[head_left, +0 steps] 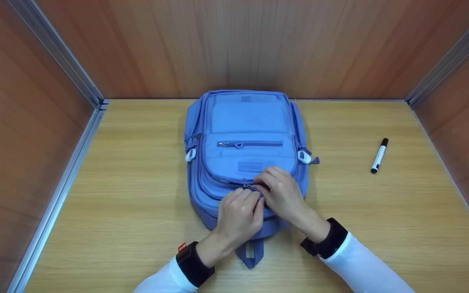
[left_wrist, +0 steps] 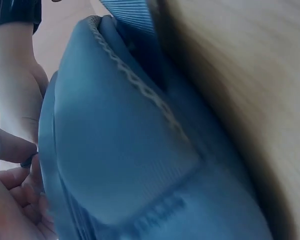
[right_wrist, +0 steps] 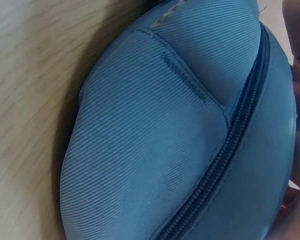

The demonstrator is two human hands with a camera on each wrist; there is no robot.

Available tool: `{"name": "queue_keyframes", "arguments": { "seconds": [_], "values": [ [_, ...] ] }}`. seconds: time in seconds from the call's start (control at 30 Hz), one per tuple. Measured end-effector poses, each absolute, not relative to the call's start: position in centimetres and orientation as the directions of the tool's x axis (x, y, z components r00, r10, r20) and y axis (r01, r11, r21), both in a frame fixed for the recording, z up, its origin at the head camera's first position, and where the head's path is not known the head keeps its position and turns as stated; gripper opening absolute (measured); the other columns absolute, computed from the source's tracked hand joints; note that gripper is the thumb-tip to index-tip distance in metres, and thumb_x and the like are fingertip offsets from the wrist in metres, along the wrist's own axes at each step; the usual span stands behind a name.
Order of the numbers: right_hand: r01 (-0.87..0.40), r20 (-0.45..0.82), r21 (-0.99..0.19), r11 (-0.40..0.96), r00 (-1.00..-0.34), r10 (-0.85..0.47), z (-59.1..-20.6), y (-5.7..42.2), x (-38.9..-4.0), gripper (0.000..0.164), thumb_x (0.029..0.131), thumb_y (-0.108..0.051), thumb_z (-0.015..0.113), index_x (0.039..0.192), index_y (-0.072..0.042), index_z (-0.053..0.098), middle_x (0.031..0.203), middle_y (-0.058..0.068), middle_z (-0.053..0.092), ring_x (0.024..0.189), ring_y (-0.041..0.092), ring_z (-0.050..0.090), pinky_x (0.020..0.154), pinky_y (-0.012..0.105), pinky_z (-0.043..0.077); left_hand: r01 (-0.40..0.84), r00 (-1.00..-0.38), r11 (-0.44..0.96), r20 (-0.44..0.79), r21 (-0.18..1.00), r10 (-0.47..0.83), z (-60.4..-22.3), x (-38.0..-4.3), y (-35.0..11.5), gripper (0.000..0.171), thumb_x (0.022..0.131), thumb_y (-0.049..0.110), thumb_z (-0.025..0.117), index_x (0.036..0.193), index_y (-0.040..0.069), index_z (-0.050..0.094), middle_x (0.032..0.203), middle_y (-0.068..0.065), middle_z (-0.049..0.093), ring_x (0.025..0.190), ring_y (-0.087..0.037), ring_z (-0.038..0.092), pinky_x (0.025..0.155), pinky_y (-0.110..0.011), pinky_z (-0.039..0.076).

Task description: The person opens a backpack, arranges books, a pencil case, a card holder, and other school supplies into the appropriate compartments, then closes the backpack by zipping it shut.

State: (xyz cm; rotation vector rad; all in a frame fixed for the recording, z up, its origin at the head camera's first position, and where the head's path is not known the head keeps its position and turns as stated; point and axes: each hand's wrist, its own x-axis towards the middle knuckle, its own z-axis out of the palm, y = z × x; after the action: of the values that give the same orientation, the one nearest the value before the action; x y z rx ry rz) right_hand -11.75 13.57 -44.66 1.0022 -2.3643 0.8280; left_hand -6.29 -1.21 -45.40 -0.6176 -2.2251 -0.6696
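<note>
A blue backpack (head_left: 248, 116) lies front side up on the table, its top loop (head_left: 250, 254) toward the person. The left hand (head_left: 240, 213) is curled over the lower front pocket and pinches a small dark zipper pull (left_wrist: 27, 161). Close beside it, the right hand (head_left: 283, 195) pinches the backpack's fabric along the same curved zipper, near the metal slider (head_left: 247, 186). Its fingertips are partly hidden. In the right wrist view, another closed zipper (right_wrist: 235, 140) runs along the bag's side, with fingers at the right edge.
A black-and-white marker (head_left: 379, 156) lies on the table to the right of the backpack. Wooden panels (head_left: 255, 44) with metal edging stand behind and on both sides. A short horizontal zipper (head_left: 253, 143) crosses the bag's upper front.
</note>
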Motion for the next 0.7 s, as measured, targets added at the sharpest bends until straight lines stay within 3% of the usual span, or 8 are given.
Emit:
{"name": "queue_keyframes", "arguments": {
  "seconds": [0.17,0.37,0.53,0.7],
  "values": [
    [-0.804,0.649,-0.272,0.529,-0.559,-0.516,-44.7,13.8,-11.5,0.02,0.076,0.002,0.067,0.092,-0.01,0.069,0.088,-0.001,0.064,0.081,0.014,0.056,0.071,0.027,0.043,0.584,-0.653,0.745,0.732,0.321,0.197,-44.6,-6.5,-1.2,0.008,0.082,0.016,0.064,0.078,0.011,0.069,0.066,0.004,0.058,0.056,-0.011,0.048,0.049,-0.023,0.038],
    [-0.861,0.756,-0.198,0.468,-0.438,-0.487,-44.8,14.0,-10.7,0.026,0.075,0.003,0.061,0.097,-0.007,0.071,0.089,0.0,0.067,0.077,0.014,0.057,0.067,0.029,0.038,0.573,-0.702,0.724,0.685,0.383,0.193,-43.5,-6.4,-2.2,0.014,0.084,0.022,0.065,0.075,0.013,0.069,0.063,0.007,0.051,0.057,-0.008,0.042,0.05,-0.021,0.034],
    [-0.861,0.754,-0.268,0.432,-0.467,-0.463,-44.9,14.2,-10.1,0.02,0.083,-0.002,0.063,0.101,-0.005,0.07,0.093,0.0,0.069,0.083,0.012,0.06,0.073,0.026,0.041,0.62,-0.676,0.681,0.706,0.389,0.212,-43.4,-6.8,-3.3,0.014,0.084,0.024,0.066,0.083,0.012,0.073,0.075,0.005,0.06,0.066,-0.008,0.048,0.057,-0.021,0.039],
    [-0.858,0.759,-0.33,0.395,-0.49,-0.43,-44.6,14.3,-9.8,0.018,0.082,-0.004,0.07,0.099,-0.005,0.071,0.093,0.0,0.07,0.082,0.011,0.062,0.073,0.025,0.044,0.609,-0.627,0.758,0.728,0.234,0.279,-43.8,-8.2,-5.3,0.014,0.08,0.012,0.062,0.089,0.008,0.072,0.093,-0.005,0.065,0.087,-0.022,0.056,0.074,-0.032,0.047]
  ]
}}
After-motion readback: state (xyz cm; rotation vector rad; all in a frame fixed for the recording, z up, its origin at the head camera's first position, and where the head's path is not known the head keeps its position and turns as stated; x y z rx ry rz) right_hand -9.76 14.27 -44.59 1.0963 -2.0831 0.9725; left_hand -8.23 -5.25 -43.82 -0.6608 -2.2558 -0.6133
